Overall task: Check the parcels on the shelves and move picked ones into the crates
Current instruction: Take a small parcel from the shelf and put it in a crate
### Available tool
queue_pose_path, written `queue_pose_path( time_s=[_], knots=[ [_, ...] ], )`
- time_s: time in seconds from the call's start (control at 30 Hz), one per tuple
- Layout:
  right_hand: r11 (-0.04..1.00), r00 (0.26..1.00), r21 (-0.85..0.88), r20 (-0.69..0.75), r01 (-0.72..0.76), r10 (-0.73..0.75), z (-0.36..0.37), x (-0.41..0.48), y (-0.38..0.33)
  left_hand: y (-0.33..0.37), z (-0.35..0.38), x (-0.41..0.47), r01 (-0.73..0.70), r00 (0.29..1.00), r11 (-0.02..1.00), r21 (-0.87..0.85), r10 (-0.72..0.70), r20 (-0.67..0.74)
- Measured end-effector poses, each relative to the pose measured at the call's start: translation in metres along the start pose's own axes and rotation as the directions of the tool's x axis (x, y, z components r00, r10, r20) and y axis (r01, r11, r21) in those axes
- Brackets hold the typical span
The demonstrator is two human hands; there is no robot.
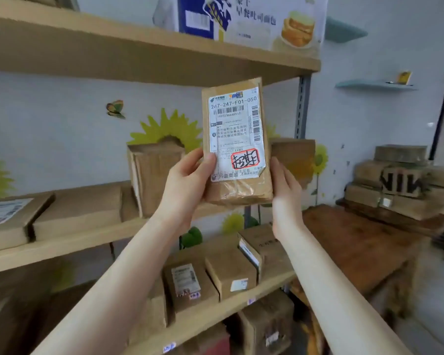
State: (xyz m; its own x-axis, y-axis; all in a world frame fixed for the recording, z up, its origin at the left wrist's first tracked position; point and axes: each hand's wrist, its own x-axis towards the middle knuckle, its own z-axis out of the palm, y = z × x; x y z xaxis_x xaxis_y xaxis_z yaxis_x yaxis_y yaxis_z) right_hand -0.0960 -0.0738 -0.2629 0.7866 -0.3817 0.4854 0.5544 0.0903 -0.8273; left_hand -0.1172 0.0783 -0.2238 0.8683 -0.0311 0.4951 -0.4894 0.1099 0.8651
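A flat brown paper-wrapped parcel (pixel 237 139) with a white label is upright before the pale wooden shelf (pixel 62 243). The left grip (pixel 187 180) pinches its lower left edge; the right grip (pixel 286 185) clasps its right edge.

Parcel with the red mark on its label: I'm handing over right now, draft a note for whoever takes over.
Left hand: grips the parcel by its left edge, thumb on the label.
Right hand: holds its right edge, fingers hidden behind.
The parcel: held upright in front of the middle shelf, label toward the camera.
Done: it is off the shelf, label being read.
Left: crate it if picked; no crate in view. Other boxes sit on the lower shelf.
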Motion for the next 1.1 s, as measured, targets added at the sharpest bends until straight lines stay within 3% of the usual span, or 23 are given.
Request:
queue_pose_path(
  time_s=[0.07, 0.13, 0.23, 0.37, 0.53, 0.83, 0.93, 1.1],
  knots=[
    [0.997, 0.994, -0.073, -0.102, 0.028, -0.036, -0.028, -0.011, 0.011, -0.028, 0.021, 0.000, 0.036, 0.996, 0.999, 0.005, -0.037, 0.081],
    [0.990, 0.962, -0.143, -0.271, 0.001, -0.040, -0.082, -0.032, 0.030, -0.069, 0.062, -0.010, 0.155, 0.961, 0.987, 0.042, -0.160, 0.225],
    [0.965, 0.878, -0.188, -0.473, -0.185, 0.076, -0.167, -0.071, 0.051, -0.126, 0.131, -0.040, 0.316, 0.868, 0.947, 0.063, -0.315, 0.384],
    [0.902, 0.715, -0.033, -0.622, -0.431, 0.319, -0.275, -0.126, 0.062, -0.183, 0.230, -0.101, 0.433, 0.708, 0.891, 0.135, -0.429, 0.561],
    [0.868, 0.621, 0.026, -0.688, -0.496, 0.375, -0.401, -0.200, 0.056, -0.234, 0.353, -0.203, 0.546, 0.442, 0.799, 0.249, -0.528, 0.725],
    [0.731, 0.309, 0.097, -0.862, -0.676, 0.401, -0.650, -0.311, 0.048, -0.298, 0.563, -0.379, 0.631, 0.020, 0.576, 0.520, -0.681, 0.732],
    [0.676, 0.216, 0.157, -0.875, -0.720, 0.434, -0.719, -0.330, 0.053, -0.322, 0.616, -0.420, 0.635, -0.086, 0.494, 0.594, -0.719, 0.690],
    [0.574, 0.072, 0.283, -0.853, -0.768, 0.517, -0.811, -0.345, 0.082, -0.371, 0.691, -0.465, 0.604, -0.323, 0.330, 0.725, -0.730, 0.602]
  ],
)
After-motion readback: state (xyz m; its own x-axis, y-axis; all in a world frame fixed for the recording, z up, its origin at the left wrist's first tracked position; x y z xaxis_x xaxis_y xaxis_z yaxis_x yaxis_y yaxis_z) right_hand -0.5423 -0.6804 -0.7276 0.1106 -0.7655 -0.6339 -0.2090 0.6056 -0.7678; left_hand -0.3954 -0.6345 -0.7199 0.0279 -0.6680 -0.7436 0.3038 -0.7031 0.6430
